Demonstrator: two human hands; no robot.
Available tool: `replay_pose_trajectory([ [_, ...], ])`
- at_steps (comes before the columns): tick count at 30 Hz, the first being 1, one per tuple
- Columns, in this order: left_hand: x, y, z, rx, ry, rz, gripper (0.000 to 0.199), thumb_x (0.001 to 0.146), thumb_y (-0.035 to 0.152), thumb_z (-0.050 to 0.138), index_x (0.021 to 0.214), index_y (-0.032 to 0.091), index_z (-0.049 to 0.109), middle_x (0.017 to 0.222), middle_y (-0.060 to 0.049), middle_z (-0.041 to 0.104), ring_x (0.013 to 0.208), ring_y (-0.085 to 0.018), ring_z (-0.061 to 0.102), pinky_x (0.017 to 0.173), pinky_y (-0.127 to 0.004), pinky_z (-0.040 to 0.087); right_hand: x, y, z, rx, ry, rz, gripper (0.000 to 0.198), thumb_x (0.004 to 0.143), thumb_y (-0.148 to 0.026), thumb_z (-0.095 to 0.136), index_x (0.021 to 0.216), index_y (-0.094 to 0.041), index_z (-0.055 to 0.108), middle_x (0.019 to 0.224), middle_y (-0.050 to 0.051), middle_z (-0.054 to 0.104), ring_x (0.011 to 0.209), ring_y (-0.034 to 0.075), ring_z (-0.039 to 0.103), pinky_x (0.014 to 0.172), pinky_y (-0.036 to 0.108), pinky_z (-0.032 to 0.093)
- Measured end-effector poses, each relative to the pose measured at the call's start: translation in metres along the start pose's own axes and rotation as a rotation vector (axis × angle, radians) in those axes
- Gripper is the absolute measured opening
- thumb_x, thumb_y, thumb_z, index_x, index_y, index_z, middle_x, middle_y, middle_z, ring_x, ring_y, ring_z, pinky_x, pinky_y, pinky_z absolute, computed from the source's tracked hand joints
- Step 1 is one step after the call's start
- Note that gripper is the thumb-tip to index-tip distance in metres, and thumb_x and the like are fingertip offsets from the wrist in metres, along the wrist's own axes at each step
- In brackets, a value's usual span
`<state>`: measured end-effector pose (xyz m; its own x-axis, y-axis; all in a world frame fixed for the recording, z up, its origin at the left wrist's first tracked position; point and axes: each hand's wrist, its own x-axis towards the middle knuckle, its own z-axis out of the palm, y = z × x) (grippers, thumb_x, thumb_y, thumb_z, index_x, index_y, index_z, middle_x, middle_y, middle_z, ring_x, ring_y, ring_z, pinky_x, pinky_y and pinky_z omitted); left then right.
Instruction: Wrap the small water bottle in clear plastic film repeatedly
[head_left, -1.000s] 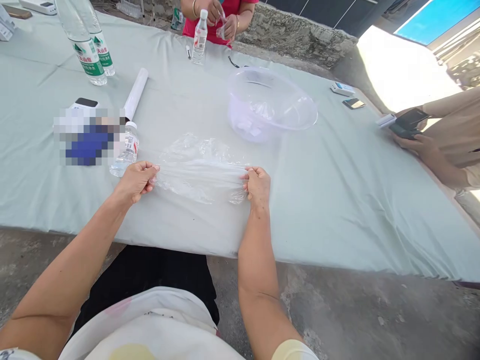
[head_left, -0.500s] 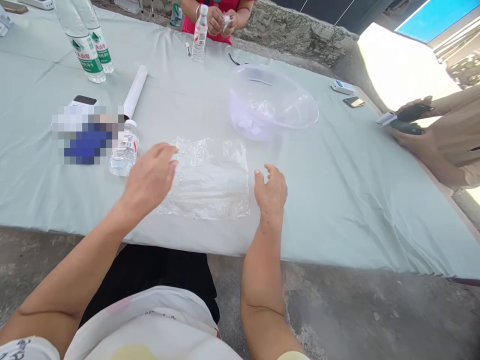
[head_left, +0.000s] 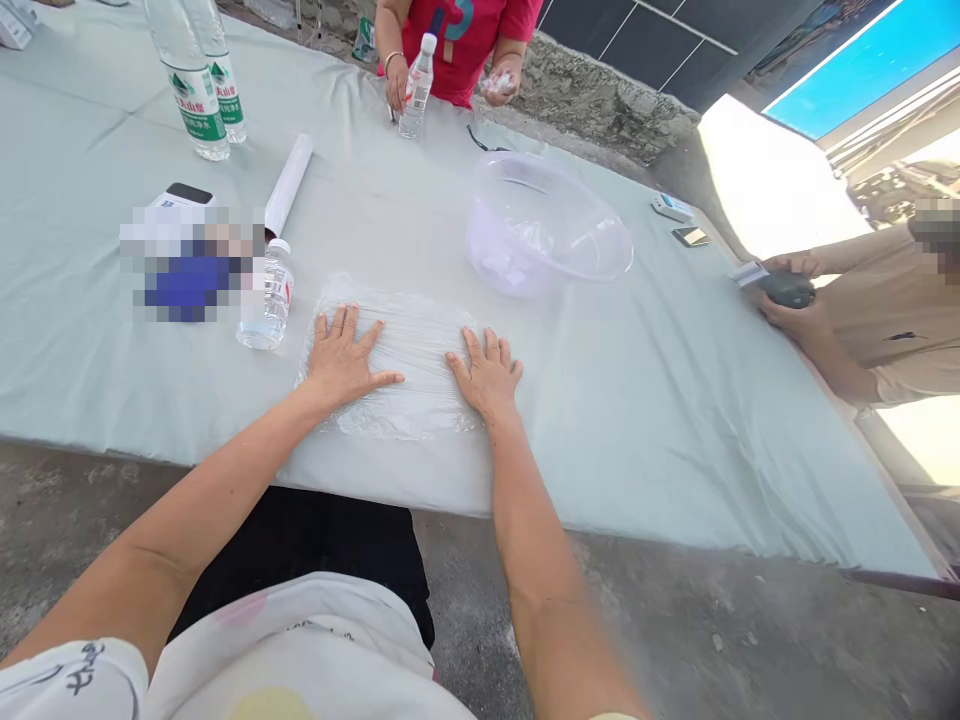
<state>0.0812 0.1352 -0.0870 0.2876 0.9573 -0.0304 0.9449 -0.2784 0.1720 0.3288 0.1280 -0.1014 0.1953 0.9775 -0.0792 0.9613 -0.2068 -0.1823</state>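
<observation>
A clear, wrinkled plastic sheet or bag (head_left: 416, 365) lies flat on the pale green tablecloth (head_left: 637, 420) in front of me. Pressed on its left part is my left hand (head_left: 341, 358), palm down with the fingers spread. My right hand (head_left: 489, 372) rests the same way on its right edge, fingers apart. Fine creases run through the plastic from one hand to the other. Just beyond my left hand stands a small water bottle (head_left: 268, 295) with a white cap.
A clear plastic basin (head_left: 551, 225) with crumpled plastic inside stands beyond my hands. At the left are a white roll (head_left: 289, 185), tall water bottles (head_left: 196, 105) and a blurred patch. Across the table, a person in red touches another bottle (head_left: 417, 88). A second person stands at the right.
Both hands have come down onto the plastic and spread flat; they were raised at its sides before. The person opposite has put one hand to the bottle.
</observation>
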Motion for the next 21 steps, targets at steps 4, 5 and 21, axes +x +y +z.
replay_pose_trajectory([
  [4,0.001,-0.003,0.003,-0.028,-0.006,-0.009,0.102,0.08,0.086,0.047,0.159,0.024,0.033,0.17,-0.019,0.015,0.157,-0.041,0.01,0.124,-0.06,0.006,0.003,-0.004,-0.021,0.079,-0.019,0.154,0.069,0.099,-0.06,0.036,0.158,-0.024,0.035,0.168,0.017,0.022,0.155,0.038,0.017,0.119,0.067,0.013],
  [5,0.001,-0.004,0.004,-0.042,-0.008,-0.004,0.102,0.079,0.086,0.047,0.159,0.024,0.033,0.17,-0.019,0.015,0.157,-0.041,0.009,0.124,-0.06,0.005,0.005,-0.009,-0.028,0.122,0.024,0.186,0.07,0.099,-0.056,0.039,0.157,-0.017,0.037,0.166,0.023,0.023,0.154,0.041,0.018,0.118,0.069,0.013],
  [21,-0.004,-0.017,0.017,-0.208,0.007,0.018,0.1,0.079,0.08,0.056,0.159,0.025,0.033,0.171,-0.014,0.013,0.158,-0.038,0.005,0.126,-0.058,0.001,-0.019,-0.306,-0.012,0.183,-0.204,-0.466,0.068,0.092,-0.046,0.058,0.156,-0.034,0.035,0.132,0.015,0.059,0.101,0.029,0.065,0.087,0.048,0.052],
])
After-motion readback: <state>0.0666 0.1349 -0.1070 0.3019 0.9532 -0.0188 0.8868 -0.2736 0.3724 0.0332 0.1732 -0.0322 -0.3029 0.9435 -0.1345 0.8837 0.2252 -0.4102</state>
